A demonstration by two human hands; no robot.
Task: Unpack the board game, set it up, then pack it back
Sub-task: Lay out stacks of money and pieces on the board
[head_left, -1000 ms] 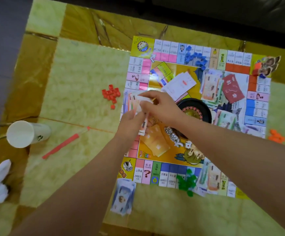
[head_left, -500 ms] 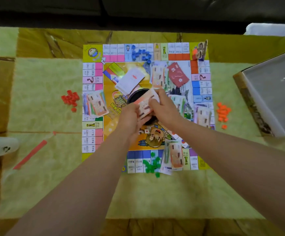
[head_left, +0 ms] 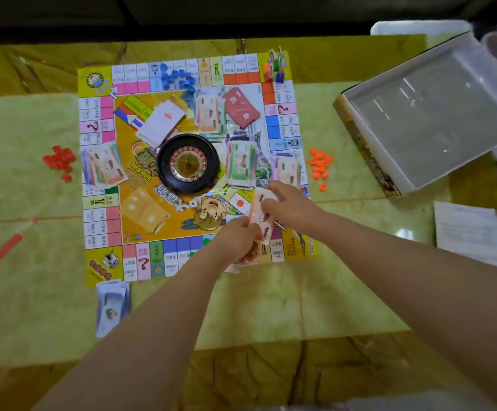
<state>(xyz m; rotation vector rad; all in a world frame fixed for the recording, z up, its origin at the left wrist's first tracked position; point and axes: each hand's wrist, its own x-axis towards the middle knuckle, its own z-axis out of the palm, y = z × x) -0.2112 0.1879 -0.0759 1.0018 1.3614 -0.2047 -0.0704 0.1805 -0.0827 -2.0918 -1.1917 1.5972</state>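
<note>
Both hands, left hand (head_left: 238, 241) and right hand (head_left: 286, 203), pinch 1 stack of banknotes (head_left: 259, 216) over the board (head_left: 102, 259), likely dealing money piles for setup.

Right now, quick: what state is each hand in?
Left hand: grips the lower end of the banknotes.
Right hand: pinches the upper end of the same banknotes.
</note>
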